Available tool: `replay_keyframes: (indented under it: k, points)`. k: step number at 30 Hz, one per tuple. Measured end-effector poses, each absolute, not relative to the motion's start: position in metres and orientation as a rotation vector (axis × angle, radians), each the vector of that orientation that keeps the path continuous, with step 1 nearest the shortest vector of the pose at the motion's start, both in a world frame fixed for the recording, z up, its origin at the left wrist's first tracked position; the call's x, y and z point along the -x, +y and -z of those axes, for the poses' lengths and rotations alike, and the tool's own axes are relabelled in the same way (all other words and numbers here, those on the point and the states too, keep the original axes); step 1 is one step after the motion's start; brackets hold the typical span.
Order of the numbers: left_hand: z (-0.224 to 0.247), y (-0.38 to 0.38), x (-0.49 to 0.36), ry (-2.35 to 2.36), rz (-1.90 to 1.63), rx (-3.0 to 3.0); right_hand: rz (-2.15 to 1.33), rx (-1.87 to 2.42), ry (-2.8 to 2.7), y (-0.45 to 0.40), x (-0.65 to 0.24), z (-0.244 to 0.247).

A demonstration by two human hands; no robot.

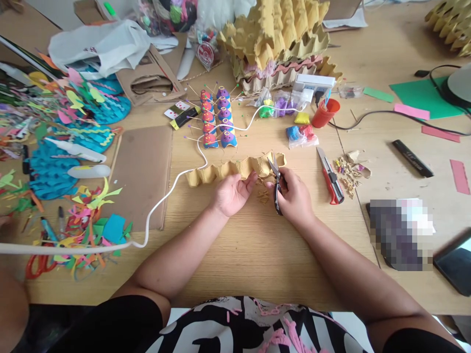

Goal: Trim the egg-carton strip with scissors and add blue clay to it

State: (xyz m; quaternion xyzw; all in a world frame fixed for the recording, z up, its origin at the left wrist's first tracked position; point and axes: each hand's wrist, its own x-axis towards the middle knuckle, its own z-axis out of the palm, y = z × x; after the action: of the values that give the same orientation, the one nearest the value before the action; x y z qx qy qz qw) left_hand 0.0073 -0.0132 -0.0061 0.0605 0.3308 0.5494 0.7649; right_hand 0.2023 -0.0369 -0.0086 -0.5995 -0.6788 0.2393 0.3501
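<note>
At mid-frame the right hand [297, 197] is gripping scissors [277, 195], fingers wrapped round the handles, blades over the strip [221, 171], while the left hand [231, 195] is resting curled alongside, pinch unclear, ideally steadying it near the blades.

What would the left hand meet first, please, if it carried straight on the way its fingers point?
The left hand would probably meet the carton strip first, just ahead of it; depth is unclear, so they may already touch. The scissors seem next.
</note>
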Motion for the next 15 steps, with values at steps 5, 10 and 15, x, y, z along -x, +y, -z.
replay_keyframes:
  k: [5,10,15]
  points:
    - [0.0016,-0.014,-0.0082,0.72,-1.19,-0.139,-0.534,1.56,-1.778,-0.0367,-0.2022,0.0098]
    - [0.0006,-0.0145,-0.0072,0.761,-1.144,-0.131,-0.509,1.572,-1.804,-0.0349,-0.204,0.0111]
    - [0.0019,-0.0142,-0.0071,0.704,-1.14,-0.104,-0.532,1.56,-1.849,-0.031,-0.2076,0.0124]
